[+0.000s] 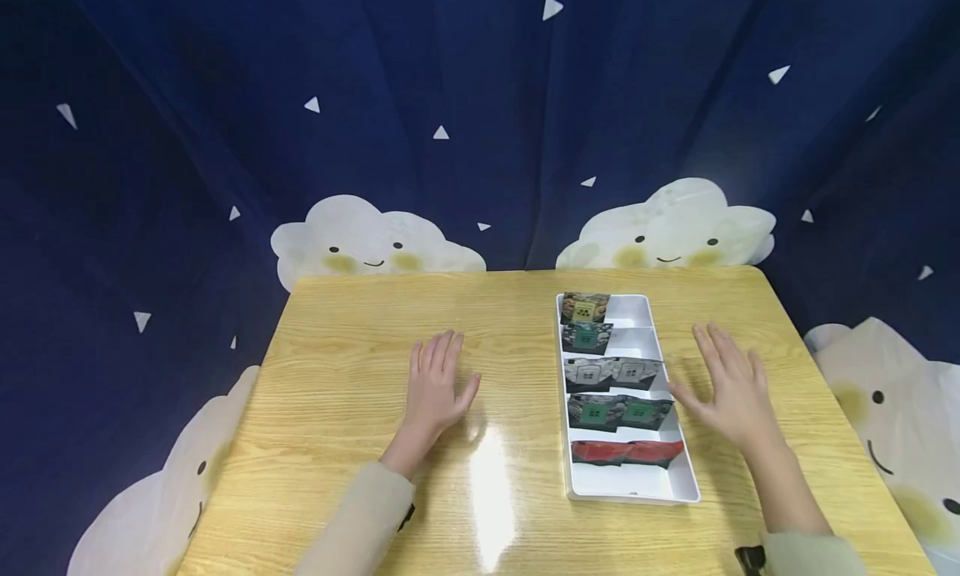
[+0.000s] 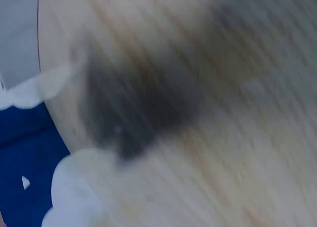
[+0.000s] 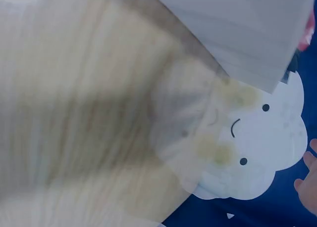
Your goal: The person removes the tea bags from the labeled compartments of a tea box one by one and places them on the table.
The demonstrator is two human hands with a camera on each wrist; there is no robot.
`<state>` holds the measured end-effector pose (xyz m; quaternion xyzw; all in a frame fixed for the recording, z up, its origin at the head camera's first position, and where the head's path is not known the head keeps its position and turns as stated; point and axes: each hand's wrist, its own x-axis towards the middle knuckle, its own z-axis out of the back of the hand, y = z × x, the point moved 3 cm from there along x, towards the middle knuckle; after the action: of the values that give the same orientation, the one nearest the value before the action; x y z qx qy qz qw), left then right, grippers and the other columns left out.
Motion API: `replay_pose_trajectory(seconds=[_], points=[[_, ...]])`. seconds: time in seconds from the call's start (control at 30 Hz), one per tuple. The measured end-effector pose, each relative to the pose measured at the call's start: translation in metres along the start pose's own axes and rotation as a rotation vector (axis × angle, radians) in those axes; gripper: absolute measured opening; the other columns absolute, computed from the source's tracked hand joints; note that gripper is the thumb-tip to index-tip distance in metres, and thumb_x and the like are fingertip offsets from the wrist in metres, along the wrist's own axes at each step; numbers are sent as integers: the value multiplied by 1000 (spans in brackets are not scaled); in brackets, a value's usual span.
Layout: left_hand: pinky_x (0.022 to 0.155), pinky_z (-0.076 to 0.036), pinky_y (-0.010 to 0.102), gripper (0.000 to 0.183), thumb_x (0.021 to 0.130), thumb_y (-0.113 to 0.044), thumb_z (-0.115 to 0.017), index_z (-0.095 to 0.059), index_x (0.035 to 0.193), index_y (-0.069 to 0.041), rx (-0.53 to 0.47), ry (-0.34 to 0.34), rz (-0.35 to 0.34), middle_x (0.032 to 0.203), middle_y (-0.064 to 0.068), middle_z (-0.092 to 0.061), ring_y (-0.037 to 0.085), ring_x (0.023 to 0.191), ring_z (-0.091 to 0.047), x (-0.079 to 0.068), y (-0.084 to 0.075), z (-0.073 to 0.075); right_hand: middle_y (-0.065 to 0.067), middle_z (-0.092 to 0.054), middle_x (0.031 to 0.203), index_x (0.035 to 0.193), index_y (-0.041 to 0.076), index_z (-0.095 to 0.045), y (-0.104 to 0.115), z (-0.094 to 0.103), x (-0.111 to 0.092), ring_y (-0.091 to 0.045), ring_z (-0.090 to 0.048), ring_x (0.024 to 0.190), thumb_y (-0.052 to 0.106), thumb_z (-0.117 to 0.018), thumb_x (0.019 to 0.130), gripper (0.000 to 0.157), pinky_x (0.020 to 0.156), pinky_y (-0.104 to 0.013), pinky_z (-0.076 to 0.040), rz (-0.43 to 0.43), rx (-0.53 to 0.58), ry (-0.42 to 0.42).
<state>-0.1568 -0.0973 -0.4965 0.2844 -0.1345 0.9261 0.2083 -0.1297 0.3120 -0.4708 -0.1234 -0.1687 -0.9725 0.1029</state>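
Note:
A white divided tray (image 1: 630,484) stands on the right half of the table, holding small flat packets in its rows. Two red packets (image 1: 627,453) lean in the front row, with green-and-black packets (image 1: 621,412) behind them and grey packets (image 1: 612,373) further back. At the far end stand a dark green packet (image 1: 587,338) and a brown packet (image 1: 584,308). My right hand (image 1: 735,393) hovers just right of the tray, fingers spread, thumb near its edge. Left of the tray, my left hand (image 1: 437,386) is over the wood with straight fingers, holding nothing.
The wooden table (image 1: 337,334) ends against a dark blue curtain (image 1: 480,101) with white triangles and smiling clouds. In the right wrist view, the tray's white side wall (image 3: 247,34) rises at the top. A bright reflection lies on the table between the left hand and the tray.

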Motion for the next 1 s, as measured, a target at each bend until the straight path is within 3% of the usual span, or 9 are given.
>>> replay_pose_trajectory(seconds=[0.17,0.43,0.73,1.0], points=[[97,-33,51,57,87,-46,-35,-46,125,-4,-11,-12,-91,119,13,-51,29,110,-47,-4,-25,-9,-16,-20,148,147,18,-13,0,-9,-11,-34,-13,137,49,-61,78,90,106,-56,4,22,-24,39],[99,-31,44,57,89,-49,-26,-46,125,-9,3,111,-187,119,7,-51,23,109,-47,-11,-64,-22,-18,-24,146,147,19,-14,-1,-24,-23,-31,-12,138,51,-63,76,92,106,-56,3,23,-28,70],[99,-32,40,58,82,-49,-48,-48,127,-14,-13,160,-365,121,3,-52,18,110,-47,-16,-108,-33,-17,-25,145,147,19,-15,-4,-35,-25,-38,-23,132,52,-63,76,92,104,-59,-1,16,-33,97],[99,-30,36,54,88,-51,-35,-49,127,-17,8,249,-455,124,-1,-50,16,112,-45,-18,-137,-41,-18,-25,145,147,20,-11,-6,-43,-23,-38,-22,132,55,-60,77,93,102,-62,-3,0,-54,136]])
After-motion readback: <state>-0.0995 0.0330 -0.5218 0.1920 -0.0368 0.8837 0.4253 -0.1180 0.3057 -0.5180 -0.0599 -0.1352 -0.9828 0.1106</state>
